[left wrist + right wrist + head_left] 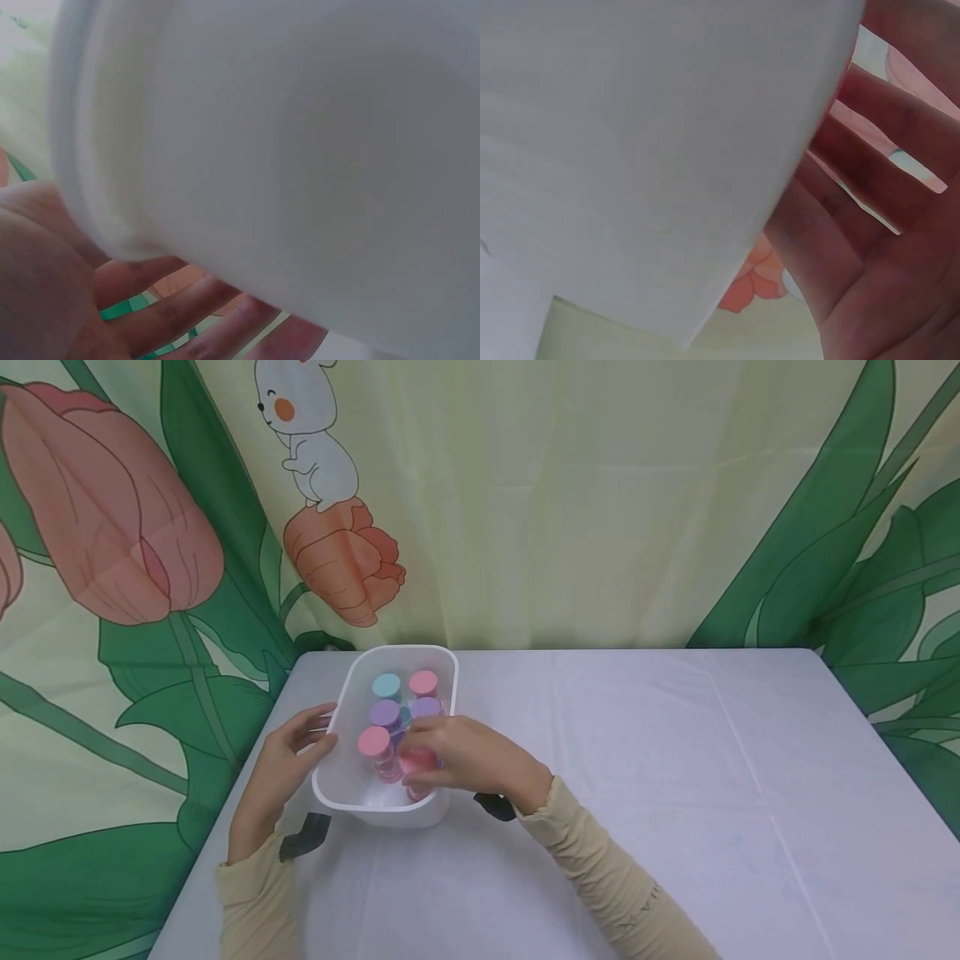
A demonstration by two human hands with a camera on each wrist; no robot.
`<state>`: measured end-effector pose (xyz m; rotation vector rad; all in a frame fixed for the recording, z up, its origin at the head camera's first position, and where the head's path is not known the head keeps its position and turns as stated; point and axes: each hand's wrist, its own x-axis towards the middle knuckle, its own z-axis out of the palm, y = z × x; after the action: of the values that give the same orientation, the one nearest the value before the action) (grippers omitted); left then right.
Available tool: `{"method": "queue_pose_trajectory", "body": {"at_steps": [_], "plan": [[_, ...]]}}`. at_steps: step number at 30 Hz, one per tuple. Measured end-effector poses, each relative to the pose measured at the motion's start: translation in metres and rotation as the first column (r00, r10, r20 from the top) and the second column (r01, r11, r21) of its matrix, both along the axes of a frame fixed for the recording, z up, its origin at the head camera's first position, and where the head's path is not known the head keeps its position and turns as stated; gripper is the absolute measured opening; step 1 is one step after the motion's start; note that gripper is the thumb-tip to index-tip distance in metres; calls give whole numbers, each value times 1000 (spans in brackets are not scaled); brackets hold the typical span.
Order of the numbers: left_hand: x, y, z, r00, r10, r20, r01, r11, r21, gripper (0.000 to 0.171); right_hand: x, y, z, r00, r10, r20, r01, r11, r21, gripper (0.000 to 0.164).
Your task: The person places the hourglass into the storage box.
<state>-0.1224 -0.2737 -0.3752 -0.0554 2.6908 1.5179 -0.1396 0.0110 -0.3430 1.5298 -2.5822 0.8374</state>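
A white plastic bin (339, 789) stands at the left of the table, holding several small see-through pieces with round coloured ends, shaped like sand timers. My right hand (468, 756) reaches over the bin's right rim and grips a pink sand timer (417, 760) by its top. Left of that stands another pink one (376, 742), and behind are purple (385, 714) and light blue (387, 686) ones. Against the bin's left wall rests my left hand (281, 768), fingers fairly straight along the outside. Both wrist views show mostly the bin's outer wall (300, 165).
The table (637, 793) has a white cloth and reaches far to the right of the bin. Behind it hangs a curtain (562, 510) printed with tulips, leaves and a white rabbit on a carrot.
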Motion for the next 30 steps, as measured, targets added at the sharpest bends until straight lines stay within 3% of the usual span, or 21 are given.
{"method": "queue_pose_trajectory", "body": {"at_steps": [13,30], "plan": [[0,0,-1,1000,-3,-2,3,1000,-6,61,-4,-16,-3,1000,16,5,-16,986,167,31],[-1,-1,-2,1000,3,-25,-3,1000,-8,61,-8,-30,-1,996,1,87,-21,974,225,32]]}}
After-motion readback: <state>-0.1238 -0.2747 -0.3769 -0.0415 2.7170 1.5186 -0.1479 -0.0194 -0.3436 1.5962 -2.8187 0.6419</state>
